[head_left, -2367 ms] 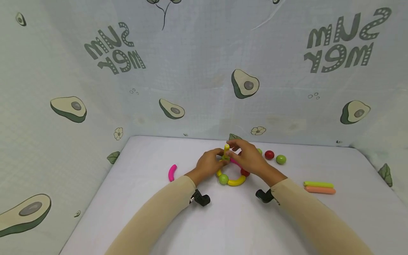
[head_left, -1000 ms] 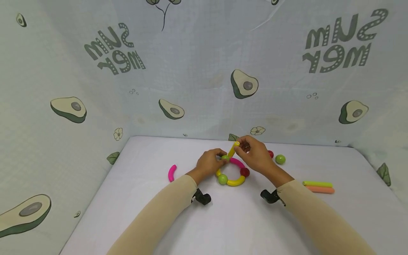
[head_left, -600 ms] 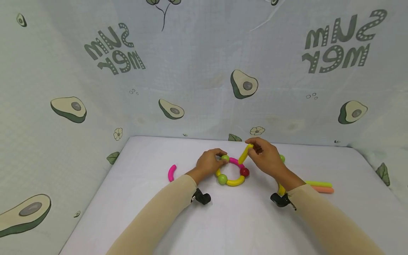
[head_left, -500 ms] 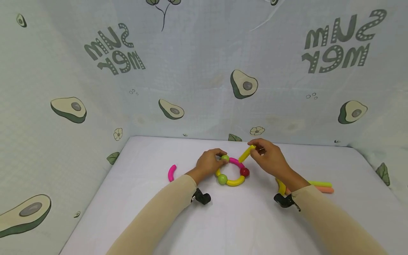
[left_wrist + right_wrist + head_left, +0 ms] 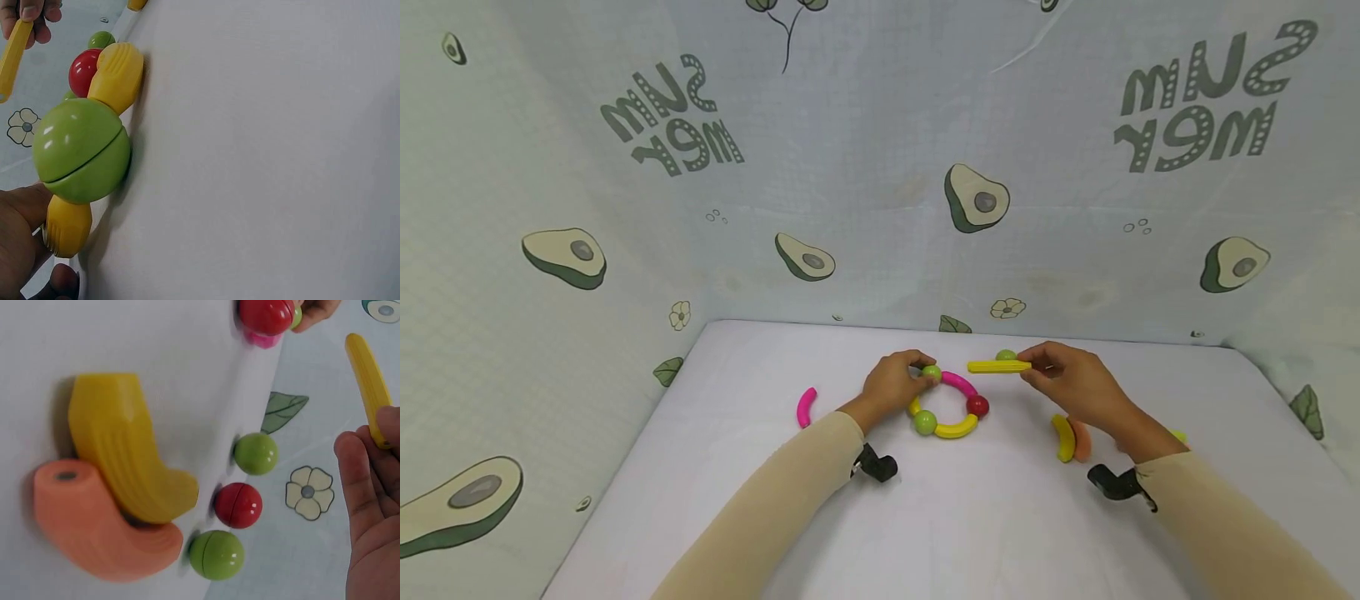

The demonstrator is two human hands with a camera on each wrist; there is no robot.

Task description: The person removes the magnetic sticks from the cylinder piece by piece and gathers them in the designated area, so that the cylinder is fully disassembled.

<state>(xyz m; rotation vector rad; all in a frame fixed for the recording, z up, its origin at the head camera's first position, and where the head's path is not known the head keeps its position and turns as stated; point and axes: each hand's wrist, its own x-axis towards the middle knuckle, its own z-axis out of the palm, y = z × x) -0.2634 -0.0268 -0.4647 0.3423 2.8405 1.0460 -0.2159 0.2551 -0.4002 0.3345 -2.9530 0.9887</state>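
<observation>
A ring of toy sticks and balls lies on the table. It has a pink curved stick [image 5: 958,382], a red ball [image 5: 977,406], yellow curved sticks [image 5: 957,429] and a near green ball [image 5: 925,422] [image 5: 81,150]. My left hand [image 5: 891,382] [image 5: 22,234] holds the far green ball [image 5: 932,372] between thumb and fingers. To the right, my right hand [image 5: 1078,387] [image 5: 375,506] pinches one end of a straight yellow stick [image 5: 996,367] [image 5: 367,384]. The stick is level, in the air, apart from the ring.
Loose yellow [image 5: 1063,437] and orange curved sticks [image 5: 1081,440] lie below my right hand. Green [image 5: 256,453] and red balls [image 5: 238,505] sit near the back edge. Left of the ring is a pink curved stick [image 5: 807,407]. My right forearm mostly hides a lime stick [image 5: 1180,436].
The straight yellow stick, earlier upright at the far green ball, has come away rightward in my right hand and tipped level. The left hand has stayed on the green ball.
</observation>
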